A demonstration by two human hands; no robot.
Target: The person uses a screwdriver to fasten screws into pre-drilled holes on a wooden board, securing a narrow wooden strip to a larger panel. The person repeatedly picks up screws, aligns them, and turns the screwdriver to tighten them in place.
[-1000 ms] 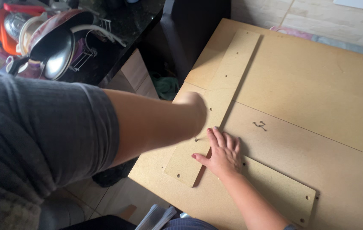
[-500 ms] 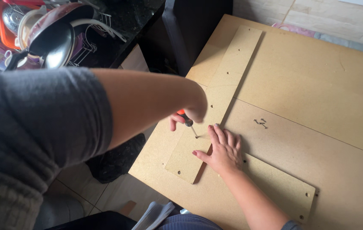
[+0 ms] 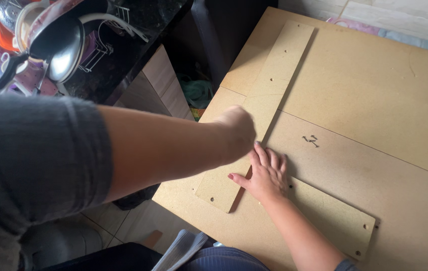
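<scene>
Left hand [image 3: 236, 131] shifted, grip unclear, right hand [image 3: 265, 174] flat on fibreboard panel [image 3: 364, 100], tiled floor [image 3: 123, 226]

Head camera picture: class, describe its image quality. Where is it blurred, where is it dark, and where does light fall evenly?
Head view: the left hand is smeared by motion blur, while the right hand, flat on the boards, is sharp; the grey sleeve close to the lens is soft; the dish rack corner lies in deep shadow with a glint on the pan; the large board is evenly, softly lit.
</scene>
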